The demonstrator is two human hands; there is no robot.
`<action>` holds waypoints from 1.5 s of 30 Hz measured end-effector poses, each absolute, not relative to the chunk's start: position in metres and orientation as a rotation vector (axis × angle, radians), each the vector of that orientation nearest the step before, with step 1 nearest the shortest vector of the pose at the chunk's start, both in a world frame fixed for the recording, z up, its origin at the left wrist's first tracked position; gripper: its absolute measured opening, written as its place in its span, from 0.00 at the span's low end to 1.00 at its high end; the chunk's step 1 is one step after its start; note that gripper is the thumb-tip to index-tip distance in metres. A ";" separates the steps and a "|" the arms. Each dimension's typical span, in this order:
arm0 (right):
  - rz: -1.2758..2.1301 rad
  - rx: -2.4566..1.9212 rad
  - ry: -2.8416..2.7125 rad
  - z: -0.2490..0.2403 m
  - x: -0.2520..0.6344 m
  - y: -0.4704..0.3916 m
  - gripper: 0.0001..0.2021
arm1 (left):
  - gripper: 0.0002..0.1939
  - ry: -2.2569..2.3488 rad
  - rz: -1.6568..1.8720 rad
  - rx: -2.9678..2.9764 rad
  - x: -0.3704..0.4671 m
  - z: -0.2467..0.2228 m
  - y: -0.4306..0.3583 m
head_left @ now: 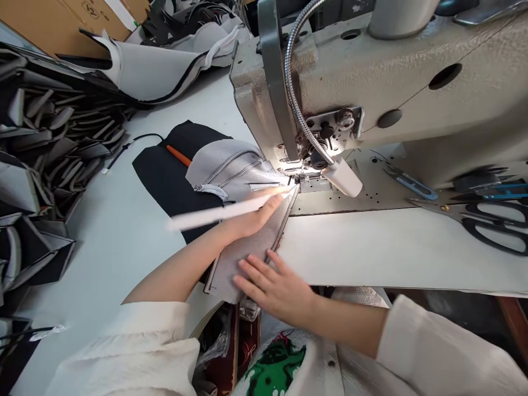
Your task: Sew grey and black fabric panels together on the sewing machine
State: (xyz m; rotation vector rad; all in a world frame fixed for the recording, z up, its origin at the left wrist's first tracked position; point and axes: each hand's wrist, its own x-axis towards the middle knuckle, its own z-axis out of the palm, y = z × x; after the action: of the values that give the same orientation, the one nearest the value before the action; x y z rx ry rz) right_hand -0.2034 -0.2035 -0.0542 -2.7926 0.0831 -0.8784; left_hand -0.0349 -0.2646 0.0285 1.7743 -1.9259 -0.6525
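Observation:
Under the presser foot of the sewing machine (307,170) lies the front end of a grey fabric piece (243,258) with dark stitched edges. My left hand (259,214) is closed beside the needle area, its fingers pinching a narrow white strip (210,215). The strip's far end is smeared by motion. My right hand (274,286) lies flat on the near part of the grey piece, fingers spread and holding nothing. Beyond my left hand, a curved grey mesh panel (231,162) with seams rests on black fabric (159,170).
Blue thread snips (412,184) and black-handled scissors (474,214) lie right of the needle. An orange stick-like tool (178,155) is on the black fabric. Stacked padded pieces (61,126) line the left side. A flexible lamp (342,176) hangs close by the needle.

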 end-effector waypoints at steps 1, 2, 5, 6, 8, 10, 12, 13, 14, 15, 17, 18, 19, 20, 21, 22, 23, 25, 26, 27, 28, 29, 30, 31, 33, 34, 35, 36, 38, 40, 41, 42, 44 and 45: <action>-0.880 -2.798 0.117 -0.060 -0.195 -0.190 0.22 | 0.25 -1.989 -0.691 1.767 -0.036 0.032 -0.262; -0.883 -2.803 0.158 -0.065 -0.186 -0.181 0.22 | 0.26 -2.059 -0.709 1.760 -0.037 0.034 -0.259; -0.840 -2.823 0.225 -0.069 -0.164 -0.173 0.22 | 0.27 -2.226 -0.671 1.729 -0.038 0.033 -0.254; -0.830 -2.833 0.213 -0.067 -0.159 -0.175 0.22 | 0.27 -2.260 -0.644 1.717 -0.038 0.032 -0.254; -0.809 -2.858 0.125 -0.059 -0.151 -0.182 0.22 | 0.26 -2.326 -0.566 1.694 -0.036 0.028 -0.253; -0.790 -2.876 0.018 -0.049 -0.147 -0.189 0.18 | 0.25 -2.414 -0.473 1.718 -0.036 0.025 -0.253; -0.760 -2.898 -0.045 -0.040 -0.149 -0.194 0.14 | 0.24 -2.529 -0.362 1.762 -0.037 0.023 -0.250; -0.737 -2.906 -0.063 -0.036 -0.152 -0.196 0.14 | 0.24 -2.583 -0.294 1.784 -0.038 0.021 -0.248; -0.702 -2.905 -0.077 -0.033 -0.158 -0.197 0.14 | 0.25 -2.627 -0.224 1.800 -0.040 0.019 -0.245; -0.669 -2.888 -0.113 -0.031 -0.166 -0.199 0.14 | 0.25 -2.657 -0.156 1.813 -0.042 0.017 -0.243; -0.613 -2.821 -0.221 -0.031 -0.188 -0.203 0.13 | 0.26 -2.681 -0.046 1.845 -0.048 0.013 -0.240; -0.602 -2.790 -0.261 -0.032 -0.201 -0.205 0.13 | 0.27 -2.678 -0.008 1.870 -0.051 0.010 -0.239; -0.610 -2.767 -0.282 -0.034 -0.214 -0.208 0.12 | 0.28 -2.668 0.019 1.901 -0.055 0.009 -0.239; -0.634 -2.756 -0.286 -0.036 -0.226 -0.212 0.12 | 0.28 -2.654 0.042 1.932 -0.059 0.007 -0.240; -0.674 -2.752 -0.265 -0.038 -0.237 -0.216 0.11 | 0.29 -2.636 0.065 1.960 -0.063 0.006 -0.240; -0.729 -2.747 -0.231 -0.040 -0.246 -0.220 0.11 | 0.29 -2.623 0.088 1.979 -0.067 0.006 -0.241; -0.792 -2.738 -0.201 -0.040 -0.252 -0.224 0.10 | 0.29 -2.616 0.110 1.986 -0.070 0.006 -0.242; -0.870 -2.727 -0.156 -0.041 -0.260 -0.231 0.10 | 0.28 -2.625 0.164 1.978 -0.075 0.005 -0.242; -0.879 -2.730 -0.137 -0.040 -0.261 -0.234 0.10 | 0.28 -2.634 0.197 1.974 -0.077 0.005 -0.241; -0.873 -2.736 -0.121 -0.040 -0.261 -0.237 0.11 | 0.28 -2.643 0.229 1.971 -0.078 0.005 -0.240; -0.856 -2.742 -0.111 -0.039 -0.261 -0.240 0.11 | 0.28 -2.651 0.258 1.970 -0.078 0.004 -0.240; -0.834 -2.743 -0.105 -0.038 -0.260 -0.244 0.11 | 0.27 -2.652 0.281 1.972 -0.078 0.003 -0.240; -0.819 -2.740 -0.104 -0.038 -0.260 -0.247 0.10 | 0.28 -2.648 0.295 1.972 -0.077 0.002 -0.241; -0.805 -2.735 -0.104 -0.037 -0.260 -0.250 0.10 | 0.28 -2.642 0.303 1.969 -0.076 0.001 -0.243; -0.776 -2.727 -0.105 -0.035 -0.260 -0.257 0.09 | 0.28 -2.627 0.319 1.957 -0.074 0.001 -0.248; -0.754 -2.728 -0.096 -0.035 -0.260 -0.261 0.09 | 0.28 -2.627 0.334 1.944 -0.073 0.002 -0.250; -0.726 -2.736 -0.079 -0.034 -0.260 -0.264 0.09 | 0.27 -2.642 0.348 1.919 -0.073 0.003 -0.251; -0.690 -2.750 -0.059 -0.033 -0.259 -0.267 0.10 | 0.26 -2.665 0.359 1.887 -0.073 0.004 -0.252; -0.609 -2.783 -0.031 -0.033 -0.257 -0.273 0.12 | 0.24 -2.708 0.357 1.825 -0.074 0.007 -0.250; -0.571 -2.810 -0.034 -0.033 -0.254 -0.279 0.13 | 0.23 -2.724 0.331 1.779 -0.074 0.010 -0.247; -0.574 -2.817 -0.046 -0.034 -0.251 -0.282 0.13 | 0.23 -2.719 0.318 1.767 -0.073 0.010 -0.245; -0.584 -2.819 -0.062 -0.035 -0.248 -0.285 0.13 | 0.22 -2.715 0.310 1.760 -0.071 0.011 -0.245; -0.606 -2.810 -0.088 -0.037 -0.243 -0.291 0.13 | 0.22 -2.715 0.302 1.738 -0.066 0.010 -0.245; -0.611 -2.803 -0.098 -0.037 -0.240 -0.295 0.13 | 0.22 -2.710 0.306 1.729 -0.062 0.009 -0.246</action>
State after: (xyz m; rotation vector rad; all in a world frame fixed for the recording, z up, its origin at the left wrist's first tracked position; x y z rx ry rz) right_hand -0.2404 -0.2947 -0.0374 -2.8034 -0.0979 -0.6108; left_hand -0.0623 -0.2461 0.0088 1.7292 -2.7096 0.3062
